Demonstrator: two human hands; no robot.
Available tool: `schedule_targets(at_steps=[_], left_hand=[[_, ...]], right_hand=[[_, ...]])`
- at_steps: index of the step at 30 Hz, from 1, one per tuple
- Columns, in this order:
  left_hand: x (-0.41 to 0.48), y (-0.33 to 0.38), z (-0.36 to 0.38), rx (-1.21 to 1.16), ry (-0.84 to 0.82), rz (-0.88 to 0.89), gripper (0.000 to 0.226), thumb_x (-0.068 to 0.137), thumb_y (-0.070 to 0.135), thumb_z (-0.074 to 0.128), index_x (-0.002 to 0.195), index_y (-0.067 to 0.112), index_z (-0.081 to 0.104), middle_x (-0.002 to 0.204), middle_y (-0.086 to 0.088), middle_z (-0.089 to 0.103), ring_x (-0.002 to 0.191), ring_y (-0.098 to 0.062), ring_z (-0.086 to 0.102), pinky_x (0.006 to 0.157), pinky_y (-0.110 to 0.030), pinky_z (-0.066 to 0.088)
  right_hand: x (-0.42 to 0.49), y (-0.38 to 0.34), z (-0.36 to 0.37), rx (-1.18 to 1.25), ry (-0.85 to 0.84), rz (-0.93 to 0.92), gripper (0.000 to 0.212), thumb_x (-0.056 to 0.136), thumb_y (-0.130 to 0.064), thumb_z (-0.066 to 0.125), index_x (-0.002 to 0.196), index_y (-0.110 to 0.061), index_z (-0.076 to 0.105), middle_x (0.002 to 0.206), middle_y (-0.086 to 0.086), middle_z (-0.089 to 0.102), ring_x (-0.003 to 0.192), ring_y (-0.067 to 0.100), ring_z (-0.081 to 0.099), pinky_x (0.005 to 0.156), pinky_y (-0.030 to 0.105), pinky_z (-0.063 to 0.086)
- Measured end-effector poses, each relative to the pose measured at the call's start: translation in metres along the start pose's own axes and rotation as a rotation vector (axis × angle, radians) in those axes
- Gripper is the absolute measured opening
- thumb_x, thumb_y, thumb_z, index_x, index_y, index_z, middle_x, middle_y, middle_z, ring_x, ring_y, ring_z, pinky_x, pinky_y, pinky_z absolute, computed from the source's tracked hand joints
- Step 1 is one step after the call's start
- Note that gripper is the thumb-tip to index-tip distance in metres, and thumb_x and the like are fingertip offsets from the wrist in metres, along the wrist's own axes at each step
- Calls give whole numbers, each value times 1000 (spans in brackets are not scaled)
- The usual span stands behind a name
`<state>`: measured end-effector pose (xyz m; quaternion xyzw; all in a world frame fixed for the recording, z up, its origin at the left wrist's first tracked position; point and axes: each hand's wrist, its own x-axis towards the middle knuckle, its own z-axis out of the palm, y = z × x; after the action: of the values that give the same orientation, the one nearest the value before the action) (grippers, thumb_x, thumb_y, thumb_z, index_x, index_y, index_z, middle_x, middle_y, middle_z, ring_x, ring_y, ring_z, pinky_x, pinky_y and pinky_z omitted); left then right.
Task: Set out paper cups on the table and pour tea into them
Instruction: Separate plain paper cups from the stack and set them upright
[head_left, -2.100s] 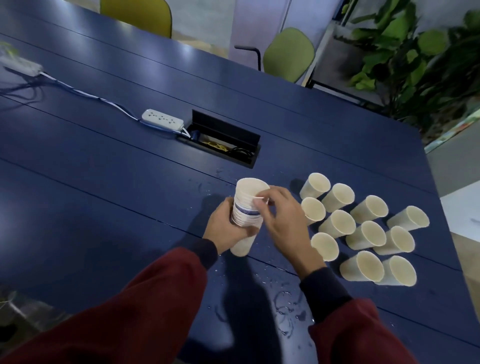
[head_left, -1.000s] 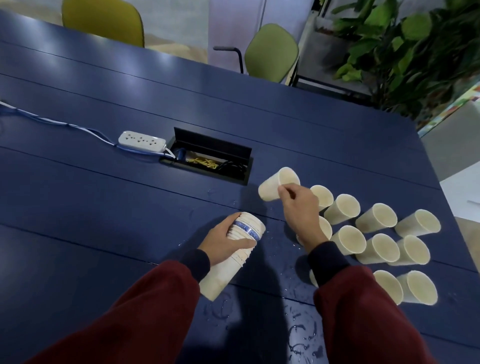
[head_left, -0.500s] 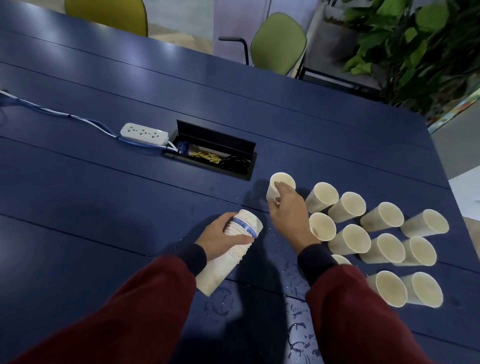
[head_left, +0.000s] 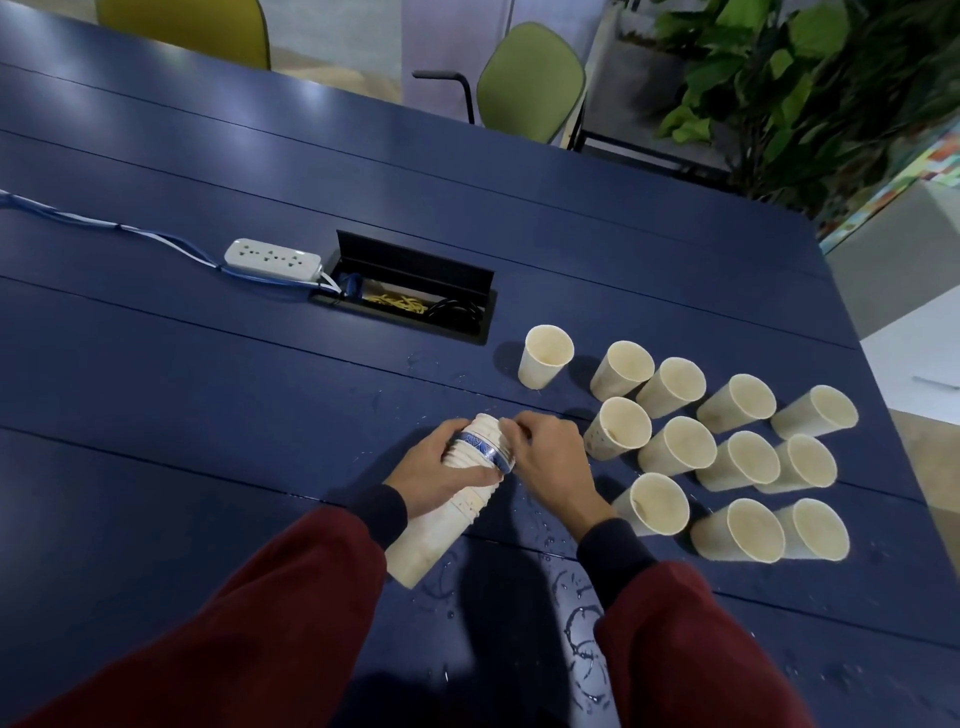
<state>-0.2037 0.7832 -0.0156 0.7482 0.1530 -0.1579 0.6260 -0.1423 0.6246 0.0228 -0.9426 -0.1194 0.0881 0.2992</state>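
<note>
A stack of cream paper cups (head_left: 441, 514) with a blue band near its top lies tilted in my left hand (head_left: 439, 467), which grips it around the upper part. My right hand (head_left: 550, 457) has its fingertips closed on the rim of the stack's top cup. Several single paper cups stand upright in rows on the blue table (head_left: 208, 395) to the right. The newest cup (head_left: 545, 356) stands alone at the left end of the back row. No teapot or tea is in view.
An open cable box (head_left: 410, 301) and a white power strip (head_left: 270, 257) with its blue-white cord lie behind my hands. Water drops and rings (head_left: 582, 639) wet the table near me. Green chairs (head_left: 530, 78) and a plant (head_left: 810, 88) stand beyond the far edge.
My right hand set a single cup down at the left end of the back row, let it go, and came back to the top of the stack in my left hand.
</note>
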Motion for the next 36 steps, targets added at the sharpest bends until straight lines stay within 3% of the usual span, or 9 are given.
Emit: schedule_targets(at_steps=[4,9,13,17,22,25,28,32,36], left_hand=[[-3,4,-4,154,11,46,74,70,37,87,133,34,47,109,12,66,94,-9,66,83,-31,57],[-12,7,-11,425,127,111,78,63,59,75,131,45,39,110,15,62,99,-14,59,90,-40,52],[-10,6,-14,316,216,107,89,56,68,70,134,40,38,114,13,62,102,-14,60,92,-41,51],[-9,8,-13,216,248,101,89,54,69,71,131,33,44,110,14,65,100,-10,63,92,-42,53],[-11,8,-13,230,243,112,88,57,67,71,132,33,42,109,16,65,99,-10,63,91,-42,53],[-12,8,-12,239,228,122,84,62,61,74,134,34,41,108,16,66,97,-9,63,90,-41,53],[-13,10,-7,234,201,153,83,62,60,76,134,40,41,107,17,67,97,-5,64,91,-39,53],[-17,14,0,230,167,192,81,65,55,81,135,41,42,106,18,68,96,-1,65,89,-35,55],[-27,10,3,232,140,208,83,62,54,81,135,41,44,106,17,69,96,-1,65,89,-36,55]], right_hand=[[0,0,0,-65,78,16,41,103,-33,51,76,-4,60,72,12,66,67,32,57,63,41,43],[6,15,-14,-20,375,60,36,103,-21,52,69,-13,44,65,9,53,60,28,44,60,35,27],[6,29,-7,-105,322,12,27,101,-13,54,75,-6,55,79,18,59,69,35,50,63,36,29],[2,34,1,-186,173,21,18,99,-9,54,97,2,68,97,22,65,86,40,59,71,40,39],[-5,30,-2,-64,223,5,32,94,-6,60,125,-1,62,127,18,62,106,37,61,91,45,51],[-11,16,-6,8,297,-65,22,96,-15,62,116,-7,66,119,10,66,95,29,65,85,40,52],[-23,-4,-5,88,227,-140,17,100,-23,59,107,-13,71,107,2,71,92,18,64,83,33,51],[-37,-12,0,169,135,-104,22,103,-30,53,97,-19,70,90,-4,72,80,14,64,72,41,54],[-50,-6,-2,202,141,-75,22,102,-30,57,81,-27,63,69,-15,63,67,6,58,61,29,44]])
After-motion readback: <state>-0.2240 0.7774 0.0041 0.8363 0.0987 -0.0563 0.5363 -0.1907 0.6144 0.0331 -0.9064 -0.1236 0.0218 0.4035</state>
